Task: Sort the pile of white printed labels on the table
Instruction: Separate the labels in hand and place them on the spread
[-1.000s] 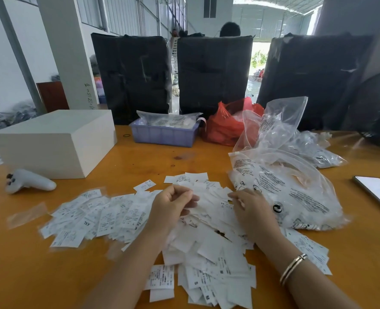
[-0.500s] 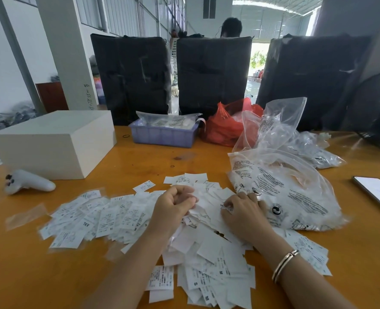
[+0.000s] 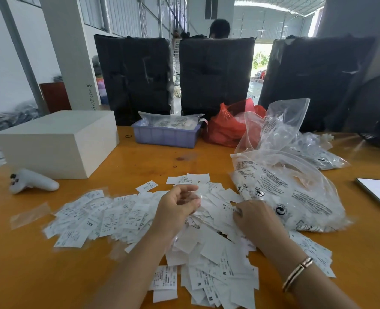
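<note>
At the 6 o'clock edge both forearms are running out of frame, and the near end of the pile of white printed paper labels (image 3: 209, 248) is getting cut off there too. The pile is lying on the orange wooden table (image 3: 39, 275), spreading from centre toward 9 o'clock. Size letters S, M and XXL are readable on a few labels; the finer print is too small to make out. The left hand (image 3: 175, 208) is hovering palm-up over the pile's middle, fingers curling loosely around a blurred scrap, though whether it is truly gripping cannot be told. The right hand (image 3: 254, 219), a gold metal bangle (image 3: 297, 274) on its wrist, is lying knuckles-up on the labels, fingertips pinching one marked XS. At 3 o'clock a clear plastic bag with black print (image 3: 295, 197) is touching the pile; its text is illegible. Toward 10 o'clock a white handheld controller (image 3: 32, 181) is lying near a white rectangular box (image 3: 57, 141). At 12 o'clock a lilac plastic tray (image 3: 165, 136) is sitting beside a red plastic bag (image 3: 225, 128).
</note>
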Motion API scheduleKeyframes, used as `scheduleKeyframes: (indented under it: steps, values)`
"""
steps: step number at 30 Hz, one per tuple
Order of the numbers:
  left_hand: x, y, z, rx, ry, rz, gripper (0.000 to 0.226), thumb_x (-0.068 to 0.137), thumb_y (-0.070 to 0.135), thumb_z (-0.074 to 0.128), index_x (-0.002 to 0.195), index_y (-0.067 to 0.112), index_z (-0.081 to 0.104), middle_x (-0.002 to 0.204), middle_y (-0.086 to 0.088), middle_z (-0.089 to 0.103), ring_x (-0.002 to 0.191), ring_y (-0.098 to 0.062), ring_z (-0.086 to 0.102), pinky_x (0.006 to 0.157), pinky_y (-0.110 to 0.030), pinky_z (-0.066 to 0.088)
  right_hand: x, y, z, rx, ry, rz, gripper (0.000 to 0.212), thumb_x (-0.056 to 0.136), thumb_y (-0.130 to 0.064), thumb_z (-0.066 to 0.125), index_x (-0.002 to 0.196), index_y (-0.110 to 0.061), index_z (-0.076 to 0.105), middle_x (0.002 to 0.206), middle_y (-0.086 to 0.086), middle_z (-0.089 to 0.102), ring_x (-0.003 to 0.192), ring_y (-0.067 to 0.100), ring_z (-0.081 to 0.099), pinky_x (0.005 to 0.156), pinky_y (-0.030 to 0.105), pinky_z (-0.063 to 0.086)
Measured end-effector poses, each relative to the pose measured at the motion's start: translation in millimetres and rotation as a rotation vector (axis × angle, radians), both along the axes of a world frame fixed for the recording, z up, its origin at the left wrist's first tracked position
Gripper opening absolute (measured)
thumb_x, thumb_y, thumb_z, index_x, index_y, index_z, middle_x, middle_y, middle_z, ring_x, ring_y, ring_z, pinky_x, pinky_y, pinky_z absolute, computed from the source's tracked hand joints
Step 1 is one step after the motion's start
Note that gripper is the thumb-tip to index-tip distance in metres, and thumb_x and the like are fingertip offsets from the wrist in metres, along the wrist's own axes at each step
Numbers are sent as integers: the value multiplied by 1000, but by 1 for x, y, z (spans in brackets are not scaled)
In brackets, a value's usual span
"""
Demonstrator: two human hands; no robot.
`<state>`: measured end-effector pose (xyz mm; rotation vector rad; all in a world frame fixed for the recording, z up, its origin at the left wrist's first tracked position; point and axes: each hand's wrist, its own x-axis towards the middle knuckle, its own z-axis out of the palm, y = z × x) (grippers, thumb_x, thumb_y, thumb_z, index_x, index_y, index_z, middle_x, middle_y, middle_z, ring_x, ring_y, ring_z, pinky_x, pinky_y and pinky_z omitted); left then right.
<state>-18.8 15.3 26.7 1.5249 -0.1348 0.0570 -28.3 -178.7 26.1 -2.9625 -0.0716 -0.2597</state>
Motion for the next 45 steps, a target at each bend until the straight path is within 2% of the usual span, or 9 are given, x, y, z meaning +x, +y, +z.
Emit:
scheduleKeyframes:
  steps: [6,9,15,17,21,25,30,35,45]
  values:
    - [0,0,0,-8,-6,-8,28,84,0,67,100,23,66,89,-6,68,81,-12,69,69,-17,54,-4,2,0,-16,-69,24,31,99,-27,34,78,-15,54,85,-3,57,75,12,55,76,26,52]
    - [-1,-1,0,-9,-7,-23,29,85,0,67,100,24,66,92,-10,67,85,-19,68,72,-20,55,0,9,-8,-69,-54,55,36,96,-37,31,113,-20,58,118,-4,59,110,18,52,101,38,31]
    - [0,-1,-1,7,-4,-25,27,85,0,66,100,23,67,97,-14,67,82,-15,70,71,-19,54,3,5,-12,-63,88,106,67,84,-69,26,132,-28,47,140,-7,46,130,16,37,104,43,8]
    - [1,-1,-1,4,-2,-26,28,85,-1,66,100,22,67,98,-15,67,81,-15,71,70,-19,54,1,4,-12,-37,47,131,54,91,-60,28,125,-25,53,132,-8,54,123,14,45,103,41,9]
    - [0,-1,-2,-16,4,-21,27,85,-1,66,99,22,68,90,-6,70,81,-16,72,69,-20,55,-2,7,-8,28,-138,150,41,99,-40,31,76,-19,58,69,-9,55,65,4,50,103,37,29]
    - [1,-2,-2,-57,18,-13,28,85,-3,65,100,20,69,89,-4,69,82,-16,73,70,-21,56,-1,7,-9,10,-194,134,42,101,-39,30,84,-18,63,77,-6,61,74,11,55,95,30,37]
    - [2,-3,-3,-74,33,-18,27,86,-3,64,102,18,69,97,-10,66,82,-19,73,69,-20,56,-4,15,-8,394,-301,112,31,97,-35,46,82,-15,65,66,-4,61,59,11,53,61,30,46]
    - [1,-3,-2,-104,41,-16,27,87,-4,63,102,16,68,94,-10,69,81,-19,73,67,-20,55,-5,27,-3,1007,-207,-6,16,89,-27,62,74,-21,64,46,-14,53,37,0,40,39,11,31]
    - [0,-2,-3,-78,65,-62,35,84,3,69,106,30,67,95,-10,63,84,-17,71,80,-29,58,-11,17,3,1462,-20,20,18,75,-44,68,75,-27,75,77,8,73,68,25,68,62,36,55]
